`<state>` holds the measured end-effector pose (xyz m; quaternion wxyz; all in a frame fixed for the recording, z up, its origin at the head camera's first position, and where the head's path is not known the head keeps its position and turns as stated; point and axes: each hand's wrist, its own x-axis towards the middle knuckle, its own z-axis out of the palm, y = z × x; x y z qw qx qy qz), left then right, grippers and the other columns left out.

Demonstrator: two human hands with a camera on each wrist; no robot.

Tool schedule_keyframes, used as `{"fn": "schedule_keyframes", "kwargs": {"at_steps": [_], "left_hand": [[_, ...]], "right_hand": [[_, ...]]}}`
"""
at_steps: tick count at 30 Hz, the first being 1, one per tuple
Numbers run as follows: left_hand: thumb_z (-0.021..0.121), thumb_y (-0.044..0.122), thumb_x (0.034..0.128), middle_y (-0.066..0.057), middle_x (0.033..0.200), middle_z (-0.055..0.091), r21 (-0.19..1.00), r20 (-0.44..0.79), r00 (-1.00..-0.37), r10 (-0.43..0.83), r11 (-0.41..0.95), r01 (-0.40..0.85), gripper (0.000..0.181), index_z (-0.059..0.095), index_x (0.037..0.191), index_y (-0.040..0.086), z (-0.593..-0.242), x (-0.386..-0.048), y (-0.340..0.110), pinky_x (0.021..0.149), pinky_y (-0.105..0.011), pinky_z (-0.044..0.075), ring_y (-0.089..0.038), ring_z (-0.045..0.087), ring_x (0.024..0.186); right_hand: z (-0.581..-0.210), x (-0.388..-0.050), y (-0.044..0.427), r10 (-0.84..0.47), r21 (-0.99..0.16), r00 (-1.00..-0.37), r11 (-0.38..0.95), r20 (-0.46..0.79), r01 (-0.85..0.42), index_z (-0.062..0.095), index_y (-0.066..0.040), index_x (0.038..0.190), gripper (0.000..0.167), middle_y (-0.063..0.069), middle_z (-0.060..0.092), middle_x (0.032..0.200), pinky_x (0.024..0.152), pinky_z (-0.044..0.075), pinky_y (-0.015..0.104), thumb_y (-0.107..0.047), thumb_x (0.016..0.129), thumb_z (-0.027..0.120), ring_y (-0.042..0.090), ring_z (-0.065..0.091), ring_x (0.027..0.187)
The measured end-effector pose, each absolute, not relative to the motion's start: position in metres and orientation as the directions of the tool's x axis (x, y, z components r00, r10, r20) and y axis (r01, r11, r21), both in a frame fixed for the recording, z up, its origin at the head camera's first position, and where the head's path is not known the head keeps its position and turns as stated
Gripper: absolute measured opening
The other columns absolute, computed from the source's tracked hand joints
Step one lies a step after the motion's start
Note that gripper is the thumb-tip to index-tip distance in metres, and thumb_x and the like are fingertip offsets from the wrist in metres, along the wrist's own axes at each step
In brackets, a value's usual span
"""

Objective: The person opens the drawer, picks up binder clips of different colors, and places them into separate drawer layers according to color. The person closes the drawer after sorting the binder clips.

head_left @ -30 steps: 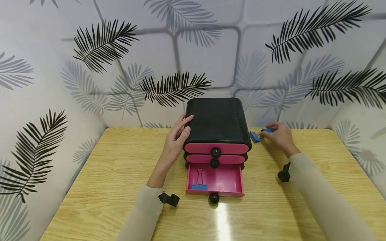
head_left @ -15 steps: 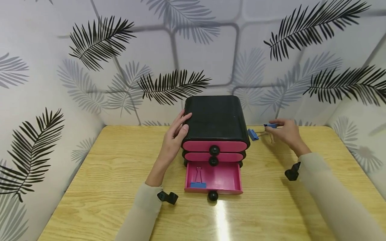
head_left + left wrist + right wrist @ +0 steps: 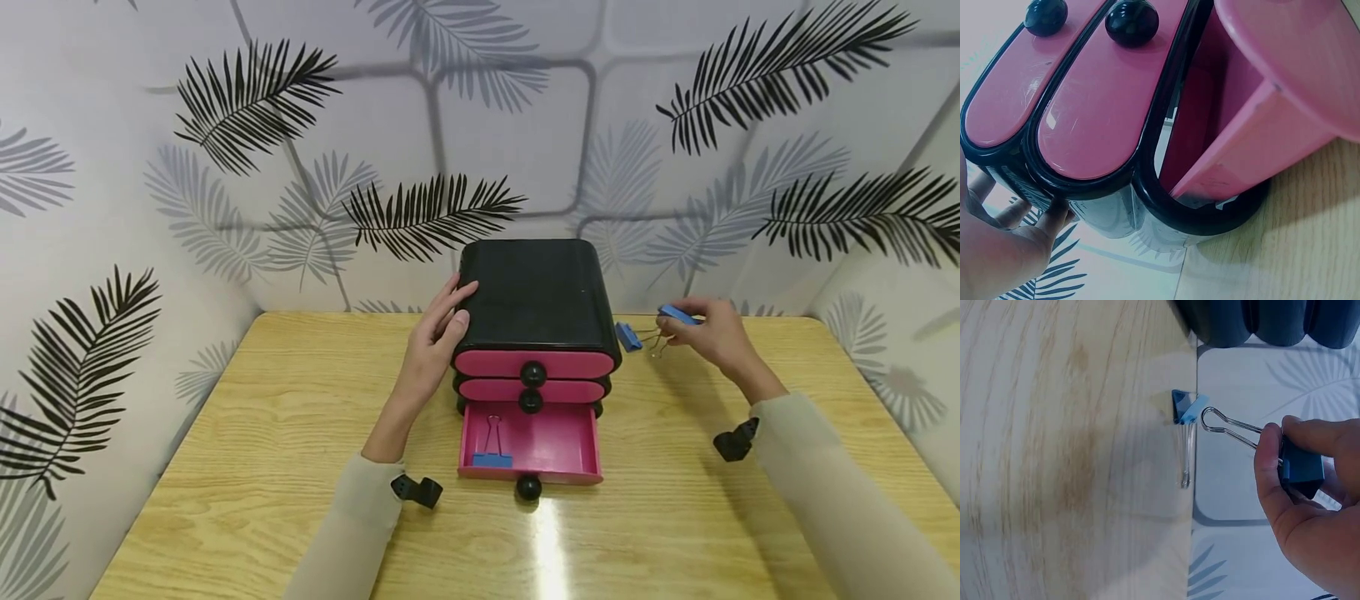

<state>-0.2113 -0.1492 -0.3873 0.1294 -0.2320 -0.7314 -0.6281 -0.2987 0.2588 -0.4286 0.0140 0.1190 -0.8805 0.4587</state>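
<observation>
Between its thumb and fingers my right hand (image 3: 712,332) pinches a blue binder clip (image 3: 1302,466), whose wire handles stick out free of the fingers in the right wrist view. A second blue binder clip (image 3: 628,337) lies on the table beside the drawer unit, its wires pointing right. My left hand (image 3: 433,343) rests with extended fingers against the left side of the black drawer unit (image 3: 532,292). The bottom pink drawer (image 3: 558,446) is pulled out, with another blue binder clip (image 3: 492,459) inside at the left. Both upper drawers are closed.
The wooden table (image 3: 300,433) runs back to a wall (image 3: 517,142) with a leaf pattern. Round black knobs (image 3: 529,487) project from the drawer fronts. The unit stands between my two hands, near the wall.
My right hand has lifted the binder clip off the table and moved slightly right with it, its wires now hanging visible. The left hand stays on the unit.
</observation>
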Motion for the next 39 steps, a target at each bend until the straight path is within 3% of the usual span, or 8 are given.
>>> {"fn": "schedule_keyframes", "kwargs": {"at_steps": [3, 8, 14, 17, 21, 31, 39], "left_hand": [[0.046, 0.008, 0.1054, -0.023, 0.166, 0.025, 0.859, 0.479, -0.859, 0.178, 0.105, 0.501, 0.046, 0.048, 0.15, -0.005, -0.387, -0.211, -0.149, 0.116, -0.055, 0.033, -0.034, 0.033, 0.15], [0.046, 0.008, 0.1057, -0.022, 0.166, 0.025, 0.859, 0.479, -0.86, 0.179, 0.109, 0.501, 0.046, 0.048, 0.15, -0.004, -0.387, -0.211, -0.149, 0.117, -0.054, 0.032, -0.034, 0.032, 0.151], [0.046, 0.008, 0.1059, -0.023, 0.166, 0.025, 0.858, 0.48, -0.858, 0.181, 0.106, 0.502, 0.046, 0.048, 0.15, -0.005, -0.387, -0.211, -0.15, 0.117, -0.054, 0.032, -0.035, 0.033, 0.15], [0.046, 0.008, 0.1058, -0.023, 0.166, 0.025, 0.858, 0.481, -0.858, 0.182, 0.104, 0.503, 0.046, 0.048, 0.15, -0.005, -0.387, -0.212, -0.15, 0.117, -0.054, 0.032, -0.036, 0.035, 0.149], [0.046, 0.009, 0.1058, -0.023, 0.166, 0.025, 0.859, 0.48, -0.859, 0.181, 0.105, 0.502, 0.046, 0.048, 0.15, -0.005, -0.387, -0.211, -0.149, 0.116, -0.055, 0.032, -0.036, 0.034, 0.149], [0.046, 0.009, 0.1056, -0.022, 0.166, 0.025, 0.861, 0.476, -0.86, 0.183, 0.103, 0.498, 0.046, 0.048, 0.15, -0.004, -0.388, -0.211, -0.149, 0.116, -0.055, 0.033, -0.034, 0.032, 0.151], [0.046, 0.007, 0.105, -0.023, 0.166, 0.025, 0.862, 0.475, -0.861, 0.182, 0.099, 0.496, 0.046, 0.048, 0.149, -0.006, -0.386, -0.211, -0.149, 0.116, -0.055, 0.033, -0.034, 0.03, 0.151]], "right_hand": [[-0.425, -0.295, 0.255, -0.205, -0.802, -0.965, 0.543, 0.161, -0.25, 0.06, 0.013, 0.132, 0.04, 0.035, 0.067, 0.116, 0.073, 0.061, 0.029, -0.014, 0.103, 0.063, 0.012, 0.074, 0.086], [-0.42, -0.287, 0.25, -0.216, -0.734, -0.952, 0.607, 0.216, -0.304, 0.064, 0.008, 0.131, 0.039, 0.03, 0.068, 0.116, 0.07, 0.061, 0.033, -0.02, 0.104, 0.063, 0.032, 0.073, 0.093], [-0.414, -0.277, 0.247, -0.215, -0.699, -0.957, 0.653, 0.196, -0.29, 0.065, 0.0, 0.125, 0.042, 0.023, 0.068, 0.096, 0.054, 0.054, 0.033, -0.036, 0.106, 0.057, 0.019, 0.066, 0.066], [-0.413, -0.272, 0.248, -0.231, -0.75, -0.959, 0.602, 0.166, -0.275, 0.064, 0.0, 0.124, 0.039, 0.021, 0.068, 0.096, 0.055, 0.056, 0.035, -0.034, 0.106, 0.058, 0.018, 0.067, 0.063], [-0.415, -0.266, 0.248, -0.256, -0.83, -0.958, 0.499, 0.131, -0.247, 0.061, 0.004, 0.127, 0.036, 0.023, 0.069, 0.106, 0.065, 0.061, 0.036, -0.025, 0.106, 0.06, 0.014, 0.073, 0.074], [-0.422, -0.258, 0.248, -0.231, -0.955, -0.973, 0.281, 0.029, -0.096, 0.054, 0.011, 0.127, 0.044, 0.001, 0.068, 0.1, 0.072, 0.062, 0.034, -0.026, 0.104, 0.062, 0.014, 0.075, 0.083], [-0.419, -0.25, 0.249, -0.234, -0.975, -0.97, 0.221, -0.073, 0.02, 0.056, 0.003, 0.126, 0.038, -0.007, 0.071, 0.101, 0.069, 0.059, 0.031, -0.025, 0.102, 0.065, 0.011, 0.069, 0.083]]}}
